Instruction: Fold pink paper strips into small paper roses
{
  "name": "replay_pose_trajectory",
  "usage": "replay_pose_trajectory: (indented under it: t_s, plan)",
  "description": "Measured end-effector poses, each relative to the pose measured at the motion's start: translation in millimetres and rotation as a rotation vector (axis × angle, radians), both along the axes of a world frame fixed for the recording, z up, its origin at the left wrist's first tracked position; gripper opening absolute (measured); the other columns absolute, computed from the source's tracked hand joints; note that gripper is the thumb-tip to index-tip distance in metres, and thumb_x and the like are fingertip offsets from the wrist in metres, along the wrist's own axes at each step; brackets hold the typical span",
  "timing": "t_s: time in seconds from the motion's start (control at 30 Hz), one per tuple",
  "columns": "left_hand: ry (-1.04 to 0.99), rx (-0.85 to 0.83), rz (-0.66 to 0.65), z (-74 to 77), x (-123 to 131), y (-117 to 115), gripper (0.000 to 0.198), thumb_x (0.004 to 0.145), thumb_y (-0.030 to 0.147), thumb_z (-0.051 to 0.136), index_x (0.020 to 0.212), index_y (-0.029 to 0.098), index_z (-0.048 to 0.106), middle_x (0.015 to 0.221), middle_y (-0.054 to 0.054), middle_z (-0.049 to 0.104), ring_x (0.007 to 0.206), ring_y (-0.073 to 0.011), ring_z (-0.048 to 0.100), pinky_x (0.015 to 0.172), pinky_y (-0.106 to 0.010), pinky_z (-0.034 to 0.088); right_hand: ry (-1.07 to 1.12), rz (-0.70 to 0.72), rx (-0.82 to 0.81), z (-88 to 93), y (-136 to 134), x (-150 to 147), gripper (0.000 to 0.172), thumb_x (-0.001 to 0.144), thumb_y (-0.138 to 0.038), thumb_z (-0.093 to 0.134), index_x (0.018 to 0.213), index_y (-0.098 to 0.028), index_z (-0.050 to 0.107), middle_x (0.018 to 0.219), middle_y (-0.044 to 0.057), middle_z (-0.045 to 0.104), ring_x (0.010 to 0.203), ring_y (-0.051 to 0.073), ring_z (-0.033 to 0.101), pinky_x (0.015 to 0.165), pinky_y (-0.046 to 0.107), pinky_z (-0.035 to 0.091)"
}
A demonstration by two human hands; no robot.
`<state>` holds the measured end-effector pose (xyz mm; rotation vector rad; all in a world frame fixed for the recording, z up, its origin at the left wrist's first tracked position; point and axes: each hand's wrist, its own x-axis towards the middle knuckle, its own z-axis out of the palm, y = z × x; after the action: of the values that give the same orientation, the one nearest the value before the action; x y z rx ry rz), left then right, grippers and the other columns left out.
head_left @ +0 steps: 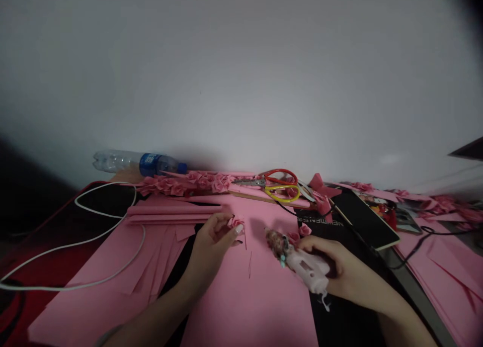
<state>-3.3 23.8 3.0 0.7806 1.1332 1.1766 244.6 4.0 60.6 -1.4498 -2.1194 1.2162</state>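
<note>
My left hand [213, 239] is closed in a pinch on a small pink paper rose [236, 222], with the fingertips at its edge. My right hand [332, 256] is wrapped round a pale hot glue gun [307, 269]. The gun's brown-stained nozzle points up and left, towards the rose but apart from it. A whitish end sticks out at its rear. Both hands are above a sheet of pink paper [252, 307], where thin dark lines show. Another small paper rose [305, 230] lies just beyond my right hand.
Scissors [281, 183] with red and yellow handles lie at the back, beside a row of paper roses [177, 183]. A plastic bottle [124, 162] lies on its side against the wall. A phone [366, 221] is at the right, a white cable [75, 251] at the left.
</note>
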Motion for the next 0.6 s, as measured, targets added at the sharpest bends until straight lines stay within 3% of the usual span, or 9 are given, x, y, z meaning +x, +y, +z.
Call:
replay_pose_trajectory:
  t_s: [0.13,0.27,0.37,0.53,0.6]
  plan:
    - [0.012,0.004,-0.006,0.0,0,0,0.029,0.069,0.031,0.069,0.087,0.017,0.053,0.082,-0.001,0.062,0.072,-0.0109,0.057,0.059,-0.020,0.051,0.071,-0.081,0.038,2.9,-2,23,0.028,0.070,-0.022,0.064,0.096,-0.023,0.055,0.089,0.002,0.058,0.078,0.017,0.058,0.067,0.022,0.047]
    - [0.020,-0.002,-0.022,1.5,1,-1,0.028,0.069,0.030,0.069,0.087,0.016,0.052,0.083,-0.002,0.063,0.070,-0.0099,0.057,0.057,-0.018,0.050,0.008,-0.157,0.067,18.2,-7,56,0.034,0.067,-0.026,0.066,0.099,-0.026,0.055,0.092,0.004,0.060,0.078,0.021,0.060,0.064,0.024,0.049]
    - [0.024,-0.009,-0.026,2.6,2,-1,0.028,0.068,0.030,0.069,0.086,0.016,0.052,0.082,-0.002,0.063,0.068,-0.0097,0.057,0.056,-0.018,0.049,-0.114,-0.213,0.030,26.5,-11,72,0.028,0.068,-0.020,0.062,0.094,-0.026,0.057,0.088,0.006,0.062,0.072,0.021,0.061,0.060,0.024,0.049]
    - [0.012,-0.012,-0.027,1.3,3,1,0.030,0.066,0.030,0.071,0.085,0.016,0.053,0.081,-0.001,0.063,0.066,-0.0097,0.058,0.055,-0.019,0.050,-0.233,-0.218,-0.069,16.4,-13,89,0.039,0.062,-0.008,0.054,0.096,-0.026,0.058,0.081,0.007,0.064,0.070,0.020,0.062,0.061,0.022,0.049]
    - [0.007,-0.012,-0.027,0.1,3,1,0.031,0.065,0.030,0.071,0.085,0.016,0.052,0.082,-0.001,0.063,0.066,-0.0096,0.057,0.054,-0.019,0.050,-0.333,-0.215,-0.022,7.7,-12,93,0.040,0.056,-0.008,0.054,0.092,-0.025,0.059,0.077,0.003,0.066,0.066,0.018,0.063,0.057,0.020,0.050]
